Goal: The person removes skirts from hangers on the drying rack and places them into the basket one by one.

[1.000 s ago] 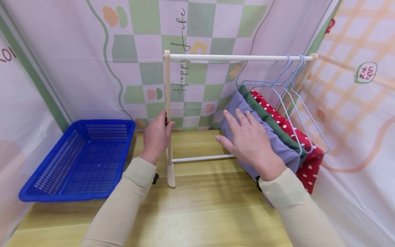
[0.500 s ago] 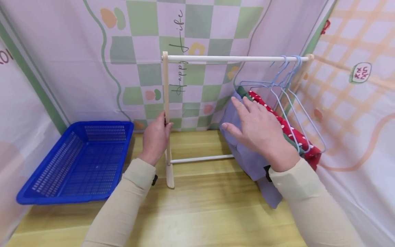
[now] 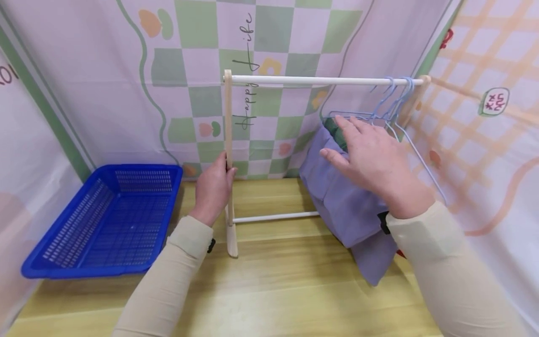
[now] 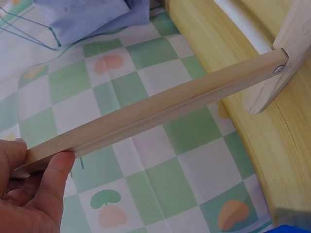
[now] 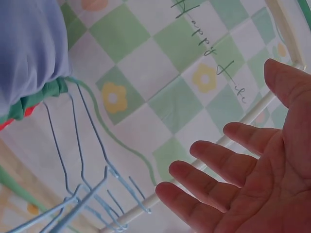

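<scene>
The post (image 4: 155,114) was pale wood, smooth and not shiny, with a shiny metal screw (image 4: 278,70) in it. The top rod (image 3: 316,81) was smooth and white, but it was too hard to see if it was metal or plastic. The basket (image 3: 84,272) was shiny blue plastic. The purple cloth (image 3: 341,201) looked soft and crinkly. The worktop (image 3: 294,290) looked like smooth, slightly shiny wood.

Checked backdrop (image 3: 269,100) — green and white, wood-grain tabletop (image 3: 278,276)
</scene>
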`<act>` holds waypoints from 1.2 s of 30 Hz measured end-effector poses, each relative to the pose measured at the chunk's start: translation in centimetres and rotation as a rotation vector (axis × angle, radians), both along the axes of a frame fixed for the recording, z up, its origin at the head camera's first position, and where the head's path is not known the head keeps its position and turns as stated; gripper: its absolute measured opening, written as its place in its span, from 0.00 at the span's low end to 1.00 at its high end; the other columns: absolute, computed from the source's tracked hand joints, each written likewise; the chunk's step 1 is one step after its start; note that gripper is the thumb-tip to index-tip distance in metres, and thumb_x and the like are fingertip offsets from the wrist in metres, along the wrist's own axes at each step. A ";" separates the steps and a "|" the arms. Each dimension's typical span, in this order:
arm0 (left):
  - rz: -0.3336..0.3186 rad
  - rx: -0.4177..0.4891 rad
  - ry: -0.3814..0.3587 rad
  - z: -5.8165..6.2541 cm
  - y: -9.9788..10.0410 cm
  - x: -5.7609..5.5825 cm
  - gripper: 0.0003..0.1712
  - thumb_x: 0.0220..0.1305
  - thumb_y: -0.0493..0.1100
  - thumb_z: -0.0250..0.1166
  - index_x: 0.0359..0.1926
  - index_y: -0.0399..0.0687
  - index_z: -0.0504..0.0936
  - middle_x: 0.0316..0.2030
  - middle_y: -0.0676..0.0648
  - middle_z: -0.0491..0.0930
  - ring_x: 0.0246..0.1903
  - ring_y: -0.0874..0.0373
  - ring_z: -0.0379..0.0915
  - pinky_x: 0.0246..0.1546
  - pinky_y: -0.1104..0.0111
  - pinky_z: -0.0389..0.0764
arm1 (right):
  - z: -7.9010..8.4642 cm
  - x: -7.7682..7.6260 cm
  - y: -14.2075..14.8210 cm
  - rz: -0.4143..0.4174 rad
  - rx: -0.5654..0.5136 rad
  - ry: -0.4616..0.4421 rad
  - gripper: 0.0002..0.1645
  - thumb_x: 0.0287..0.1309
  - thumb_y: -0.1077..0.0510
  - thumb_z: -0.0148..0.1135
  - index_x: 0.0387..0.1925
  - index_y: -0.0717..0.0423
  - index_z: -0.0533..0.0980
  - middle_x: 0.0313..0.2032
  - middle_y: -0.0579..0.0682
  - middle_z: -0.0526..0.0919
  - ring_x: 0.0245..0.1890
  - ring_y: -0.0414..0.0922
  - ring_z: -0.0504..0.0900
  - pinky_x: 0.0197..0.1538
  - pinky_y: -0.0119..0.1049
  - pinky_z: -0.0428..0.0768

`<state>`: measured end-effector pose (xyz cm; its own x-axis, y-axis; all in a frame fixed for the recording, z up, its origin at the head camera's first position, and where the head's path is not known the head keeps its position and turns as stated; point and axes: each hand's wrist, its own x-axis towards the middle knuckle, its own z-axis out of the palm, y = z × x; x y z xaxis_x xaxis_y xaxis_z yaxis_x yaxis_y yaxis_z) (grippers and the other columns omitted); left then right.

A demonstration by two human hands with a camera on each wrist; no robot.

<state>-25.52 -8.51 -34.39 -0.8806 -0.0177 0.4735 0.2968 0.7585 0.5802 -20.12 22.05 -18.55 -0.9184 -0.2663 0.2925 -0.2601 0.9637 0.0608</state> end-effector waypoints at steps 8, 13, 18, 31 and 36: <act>0.002 -0.015 0.019 0.1 0.0 0.0 0.16 0.79 0.46 0.60 0.60 0.43 0.76 0.42 0.43 0.86 0.32 0.49 0.84 0.31 0.57 0.85 | 1.9 -0.8 1.1 -0.036 -0.019 -0.014 0.52 0.73 0.27 0.47 0.81 0.57 0.56 0.75 0.66 0.65 0.68 0.74 0.68 0.65 0.74 0.67; 0.000 -0.013 0.023 0.1 0.0 0.1 0.16 0.79 0.46 0.61 0.59 0.42 0.76 0.42 0.42 0.86 0.32 0.49 0.84 0.31 0.57 0.85 | 3.0 -1.4 2.0 -0.116 -0.040 -0.074 0.55 0.72 0.24 0.42 0.82 0.58 0.52 0.75 0.71 0.63 0.71 0.73 0.64 0.67 0.74 0.64; -0.009 -0.008 0.026 -0.1 0.0 0.1 0.16 0.79 0.46 0.61 0.59 0.42 0.76 0.41 0.42 0.86 0.33 0.49 0.83 0.31 0.57 0.85 | 3.6 -2.0 3.1 -0.158 -0.079 -0.091 0.55 0.73 0.26 0.43 0.82 0.61 0.51 0.73 0.74 0.64 0.69 0.74 0.65 0.67 0.73 0.64; -0.010 -0.026 0.061 -0.2 -0.1 0.0 0.17 0.78 0.46 0.61 0.59 0.41 0.76 0.40 0.42 0.86 0.33 0.47 0.84 0.32 0.55 0.84 | 4.4 -3.6 5.9 -0.287 -0.162 -0.121 0.48 0.75 0.36 0.46 0.78 0.69 0.54 0.63 0.75 0.74 0.59 0.72 0.74 0.55 0.71 0.74; -0.011 -0.020 0.059 -0.3 -0.1 0.0 0.17 0.78 0.46 0.61 0.60 0.41 0.76 0.40 0.42 0.85 0.33 0.48 0.83 0.31 0.56 0.84 | 4.6 -4.3 6.5 -0.299 -0.166 -0.163 0.43 0.75 0.38 0.45 0.73 0.69 0.62 0.60 0.74 0.76 0.56 0.71 0.75 0.52 0.69 0.76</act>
<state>-25.55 -8.61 -34.66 -0.8515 0.0017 0.5244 0.3380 0.7663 0.5463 -24.45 28.54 -13.96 -0.9865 0.0595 0.1524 0.0410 0.9917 -0.1215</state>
